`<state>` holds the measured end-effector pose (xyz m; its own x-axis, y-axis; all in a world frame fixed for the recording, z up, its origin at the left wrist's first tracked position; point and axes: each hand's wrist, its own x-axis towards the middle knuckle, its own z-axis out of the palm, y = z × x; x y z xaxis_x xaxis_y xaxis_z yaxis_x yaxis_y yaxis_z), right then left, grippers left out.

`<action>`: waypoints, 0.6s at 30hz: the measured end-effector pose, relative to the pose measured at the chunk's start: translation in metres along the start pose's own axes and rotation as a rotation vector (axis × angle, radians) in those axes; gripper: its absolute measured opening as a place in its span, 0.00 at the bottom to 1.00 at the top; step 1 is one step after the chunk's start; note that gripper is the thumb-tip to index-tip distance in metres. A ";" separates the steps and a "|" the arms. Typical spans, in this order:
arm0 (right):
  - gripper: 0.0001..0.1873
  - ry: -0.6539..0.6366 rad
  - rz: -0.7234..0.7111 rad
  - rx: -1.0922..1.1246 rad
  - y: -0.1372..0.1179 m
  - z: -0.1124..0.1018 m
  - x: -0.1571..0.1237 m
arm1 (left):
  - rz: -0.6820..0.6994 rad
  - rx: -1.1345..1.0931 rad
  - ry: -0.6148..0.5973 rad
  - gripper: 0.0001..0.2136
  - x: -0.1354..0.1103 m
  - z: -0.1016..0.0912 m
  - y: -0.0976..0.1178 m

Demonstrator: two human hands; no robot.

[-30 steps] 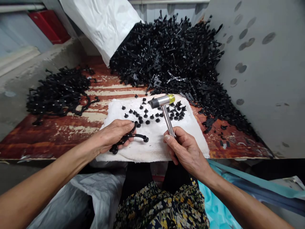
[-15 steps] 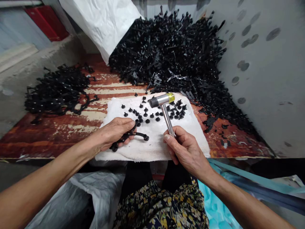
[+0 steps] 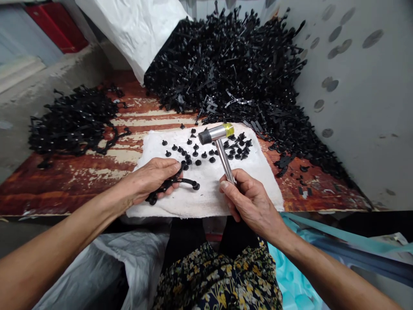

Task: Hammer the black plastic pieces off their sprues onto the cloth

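Note:
My left hand (image 3: pixel 158 178) is closed around a black jointed plastic piece (image 3: pixel 187 181) with round knobs at its ends; part of it is hidden by the fingers. In my right hand (image 3: pixel 247 193) is a mallet (image 3: pixel 222 155), gripped by its metal handle, with one black face and one yellow face. The mallet's head is raised over the white cloth (image 3: pixel 200 202). Several small black mushroom-shaped plugs (image 3: pixel 198 162) lie scattered across the cloth, beyond both hands.
A large heap of black parts (image 3: pixel 226 64) fills the back of the worn red-brown table (image 3: pixel 106 172) and trails down the right. A smaller pile (image 3: pixel 74 122) sits at left. A white sack (image 3: pixel 138 34) hangs over the back; a grey wall (image 3: pixel 351 107) bounds the right side.
The view has shifted slightly, moving the whole scene a little left and up. Both hands keep their grips, and the mallet stays in nearly the same pose.

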<state>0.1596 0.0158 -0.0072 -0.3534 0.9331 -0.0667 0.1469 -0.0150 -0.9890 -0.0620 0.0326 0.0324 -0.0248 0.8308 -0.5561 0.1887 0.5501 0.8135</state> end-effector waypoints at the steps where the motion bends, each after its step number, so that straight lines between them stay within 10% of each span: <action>1: 0.09 0.001 -0.004 -0.005 0.000 0.000 0.000 | 0.002 -0.006 -0.002 0.14 0.000 0.000 0.000; 18: 0.13 -0.034 -0.159 -0.230 0.000 0.001 -0.002 | 0.002 0.115 0.015 0.14 0.001 0.001 0.001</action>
<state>0.1594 0.0140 -0.0076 -0.4186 0.9048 0.0786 0.2916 0.2159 -0.9319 -0.0607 0.0340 0.0325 -0.0390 0.8333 -0.5515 0.3006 0.5361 0.7888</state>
